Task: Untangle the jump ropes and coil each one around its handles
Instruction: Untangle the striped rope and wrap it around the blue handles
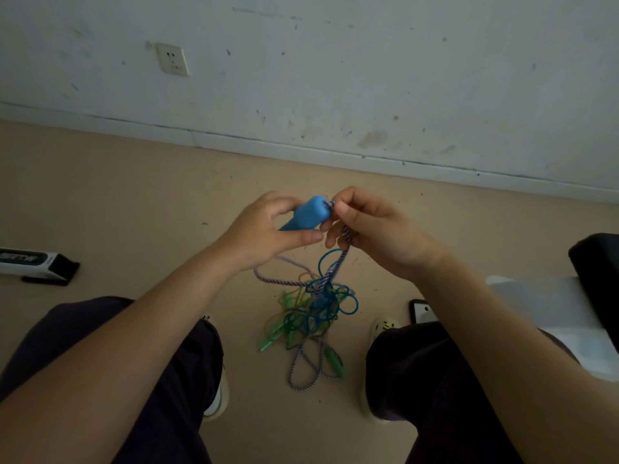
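My left hand (264, 229) grips a light blue jump-rope handle (310, 213), held up in front of me. My right hand (371, 229) pinches the blue-and-white braided rope (345, 244) right where it leaves the handle's end. That rope hangs down into a tangle (315, 309) on the floor between my feet, knotted with a thin teal rope (348, 301) and a green rope. Green translucent handles (274, 333) lie in the tangle, another green handle (333, 358) lies lower down, and a loop of braided rope (303, 370) lies below.
I sit over a beige floor near a white wall with a socket (172, 59). A black-and-white box (37, 265) lies at the left. At the right are a phone (422, 311), white sheets (549, 306) and a dark object (599, 262). My knees and shoes frame the tangle.
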Motion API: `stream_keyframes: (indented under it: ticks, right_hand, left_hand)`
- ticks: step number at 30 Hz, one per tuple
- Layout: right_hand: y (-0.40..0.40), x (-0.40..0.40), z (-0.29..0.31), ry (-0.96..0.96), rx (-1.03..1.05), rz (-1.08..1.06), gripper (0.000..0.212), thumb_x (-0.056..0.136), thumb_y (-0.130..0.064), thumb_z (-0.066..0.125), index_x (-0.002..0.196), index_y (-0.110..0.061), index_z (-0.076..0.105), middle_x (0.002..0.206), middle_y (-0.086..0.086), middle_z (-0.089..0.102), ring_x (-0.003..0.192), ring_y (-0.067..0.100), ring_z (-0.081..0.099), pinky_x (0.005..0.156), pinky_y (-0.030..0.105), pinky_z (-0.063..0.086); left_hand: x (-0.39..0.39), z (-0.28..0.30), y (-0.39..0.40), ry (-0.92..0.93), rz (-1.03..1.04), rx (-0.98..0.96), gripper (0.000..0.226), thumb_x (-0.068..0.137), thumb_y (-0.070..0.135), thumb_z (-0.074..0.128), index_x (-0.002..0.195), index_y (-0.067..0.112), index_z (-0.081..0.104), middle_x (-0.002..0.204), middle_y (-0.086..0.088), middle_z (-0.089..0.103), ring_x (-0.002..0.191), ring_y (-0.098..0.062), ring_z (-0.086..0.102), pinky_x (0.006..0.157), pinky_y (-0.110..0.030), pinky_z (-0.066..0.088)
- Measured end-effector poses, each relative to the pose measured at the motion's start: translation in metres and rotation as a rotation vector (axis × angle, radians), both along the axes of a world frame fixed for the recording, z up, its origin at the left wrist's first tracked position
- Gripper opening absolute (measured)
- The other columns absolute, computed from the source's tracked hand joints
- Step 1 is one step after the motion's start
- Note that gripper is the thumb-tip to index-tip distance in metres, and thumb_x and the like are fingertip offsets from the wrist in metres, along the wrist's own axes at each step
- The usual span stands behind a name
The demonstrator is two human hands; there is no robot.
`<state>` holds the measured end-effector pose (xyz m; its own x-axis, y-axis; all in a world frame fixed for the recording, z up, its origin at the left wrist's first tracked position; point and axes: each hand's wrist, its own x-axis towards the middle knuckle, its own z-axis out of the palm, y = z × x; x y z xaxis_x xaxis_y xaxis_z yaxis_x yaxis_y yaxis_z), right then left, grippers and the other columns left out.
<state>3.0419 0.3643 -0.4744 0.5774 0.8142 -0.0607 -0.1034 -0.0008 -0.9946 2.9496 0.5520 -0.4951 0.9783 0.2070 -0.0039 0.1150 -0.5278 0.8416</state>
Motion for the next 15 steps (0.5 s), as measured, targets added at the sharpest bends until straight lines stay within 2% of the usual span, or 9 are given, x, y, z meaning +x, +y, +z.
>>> stream_keyframes:
  ticks: [2,4,5,7,10,13,15]
  right_hand:
    - [0.001,0.000,0.002,-0.006,-0.020,-0.042,0.012,0.099,-0.016,0.051,0.093,-0.006,0.055,0.078,0.008,0.063,0.063,0.019,0.060,0.060,0.026,0.044]
    - [0.001,0.002,0.006,-0.031,-0.070,-0.076,0.010,0.098,-0.011,0.053,0.092,-0.005,0.057,0.071,0.007,0.060,0.059,0.019,0.058,0.059,0.025,0.048]
    - [0.000,0.004,0.008,-0.062,-0.115,-0.071,0.009,0.097,-0.009,0.055,0.091,-0.004,0.059,0.070,0.007,0.061,0.060,0.019,0.060,0.061,0.025,0.051]
    - [-0.003,0.009,0.007,-0.177,-0.266,-0.019,0.007,0.094,-0.008,0.060,0.091,-0.003,0.064,0.075,0.009,0.068,0.069,0.021,0.067,0.071,0.028,0.056]
    - [-0.005,0.012,0.001,-0.304,-0.449,0.041,0.011,0.093,-0.011,0.063,0.094,-0.004,0.072,0.090,0.013,0.074,0.088,0.024,0.071,0.088,0.034,0.058]
    - [-0.005,0.008,0.002,-0.216,-0.379,-0.032,0.010,0.091,-0.007,0.064,0.095,-0.001,0.072,0.086,0.017,0.074,0.078,0.022,0.072,0.080,0.034,0.061]
    - [-0.003,0.003,0.006,-0.140,-0.283,-0.066,0.009,0.089,-0.006,0.066,0.094,0.000,0.071,0.081,0.018,0.073,0.073,0.025,0.073,0.072,0.033,0.062]
  left_hand:
    - [-0.003,0.006,-0.006,-0.002,-0.015,-0.169,0.052,0.067,0.052,0.079,0.104,0.017,0.070,0.094,-0.009,0.071,0.086,-0.012,0.065,0.083,-0.034,0.050]
    - [-0.005,0.012,-0.007,-0.017,-0.010,-0.347,0.040,0.073,0.045,0.076,0.097,0.015,0.066,0.069,-0.003,0.067,0.060,-0.017,0.060,0.062,-0.034,0.051]
    - [-0.006,0.014,-0.006,-0.036,0.013,-0.382,0.037,0.076,0.047,0.076,0.095,0.018,0.063,0.062,0.003,0.060,0.053,-0.015,0.053,0.053,-0.030,0.046]
    - [-0.006,0.016,-0.004,-0.076,0.081,-0.428,0.033,0.081,0.048,0.072,0.091,0.021,0.058,0.059,0.007,0.049,0.048,-0.010,0.040,0.047,-0.026,0.035]
    - [-0.007,0.017,-0.002,-0.090,0.161,-0.486,0.022,0.091,0.036,0.066,0.089,0.019,0.053,0.057,0.008,0.043,0.046,-0.008,0.035,0.047,-0.026,0.031]
    - [-0.005,0.017,-0.002,-0.045,0.171,-0.464,0.020,0.087,0.030,0.074,0.087,0.019,0.057,0.055,0.007,0.044,0.045,-0.010,0.035,0.045,-0.025,0.033]
    - [-0.005,0.017,-0.004,0.060,0.119,-0.441,0.027,0.074,0.033,0.083,0.088,0.019,0.065,0.059,0.005,0.050,0.045,-0.010,0.037,0.045,-0.024,0.034]
